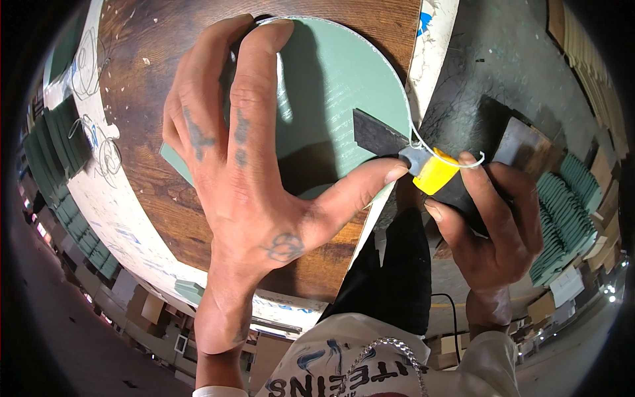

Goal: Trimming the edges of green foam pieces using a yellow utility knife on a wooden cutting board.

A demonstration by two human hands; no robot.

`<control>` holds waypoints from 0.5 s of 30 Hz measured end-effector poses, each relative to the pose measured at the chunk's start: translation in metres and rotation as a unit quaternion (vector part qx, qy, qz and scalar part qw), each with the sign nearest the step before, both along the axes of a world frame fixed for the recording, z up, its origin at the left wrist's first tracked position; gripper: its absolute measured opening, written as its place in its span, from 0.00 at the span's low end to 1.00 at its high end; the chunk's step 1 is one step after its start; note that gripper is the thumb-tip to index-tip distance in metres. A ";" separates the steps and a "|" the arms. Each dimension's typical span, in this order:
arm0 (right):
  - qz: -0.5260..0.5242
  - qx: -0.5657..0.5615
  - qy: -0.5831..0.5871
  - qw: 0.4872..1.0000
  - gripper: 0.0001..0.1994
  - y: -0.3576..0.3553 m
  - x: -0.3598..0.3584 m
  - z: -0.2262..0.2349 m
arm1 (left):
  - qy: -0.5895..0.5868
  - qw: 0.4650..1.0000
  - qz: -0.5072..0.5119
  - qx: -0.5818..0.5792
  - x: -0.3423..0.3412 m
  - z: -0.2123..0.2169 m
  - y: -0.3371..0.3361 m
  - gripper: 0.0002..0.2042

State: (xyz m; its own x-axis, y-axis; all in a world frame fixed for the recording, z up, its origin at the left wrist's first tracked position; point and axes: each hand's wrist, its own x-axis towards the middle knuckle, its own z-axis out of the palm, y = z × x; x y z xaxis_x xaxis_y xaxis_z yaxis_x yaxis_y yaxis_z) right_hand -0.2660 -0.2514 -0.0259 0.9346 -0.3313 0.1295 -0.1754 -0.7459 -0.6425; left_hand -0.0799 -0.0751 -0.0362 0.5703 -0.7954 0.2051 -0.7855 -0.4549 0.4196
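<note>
A green panel (337, 73) with a rounded far edge lies on the wood-grain tabletop. My left hand (241, 139) spreads across it, fingers apart, with the fingertips at its far rim. The left thumb stretches right, its tip by the base of the dark blade. My right hand (493, 221) is wrapped around a yellow-and-black utility knife (438, 171), whose wide blade points left over the panel's right side. A thin white strip (456, 161) hangs off the panel's edge, curling across the knife near my right index fingertip. Where the blade meets the edge is partly hidden.
Stacked green panels (562, 212) stand on the right, and more green pieces (63, 159) lie at the left. Thin loose trimmings (106, 155) rest on the table's white border (119, 205). Beyond the table's right edge is grey floor (509, 66).
</note>
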 end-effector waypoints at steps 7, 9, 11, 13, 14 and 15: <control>0.019 -0.020 0.000 1.000 0.22 -0.010 0.007 0.001 | 0.008 1.000 0.021 0.021 -0.003 0.011 -0.014 0.52; 0.015 -0.018 -0.003 1.000 0.23 -0.012 0.010 0.002 | 0.016 0.999 0.020 0.046 -0.003 0.012 -0.016 0.51; 0.019 -0.017 -0.001 1.000 0.23 -0.014 0.013 0.005 | 0.020 0.997 0.071 0.004 -0.001 0.006 -0.010 0.50; 0.025 -0.015 0.000 1.000 0.23 -0.016 0.015 0.007 | 0.009 0.998 0.068 0.015 0.001 0.010 -0.010 0.49; 0.026 -0.013 0.007 1.000 0.24 -0.017 0.014 0.007 | 0.001 0.998 0.061 0.027 0.002 0.012 -0.010 0.49; 0.028 -0.010 0.012 0.999 0.24 -0.018 0.015 0.007 | 0.003 0.996 0.067 0.050 0.000 0.012 -0.009 0.51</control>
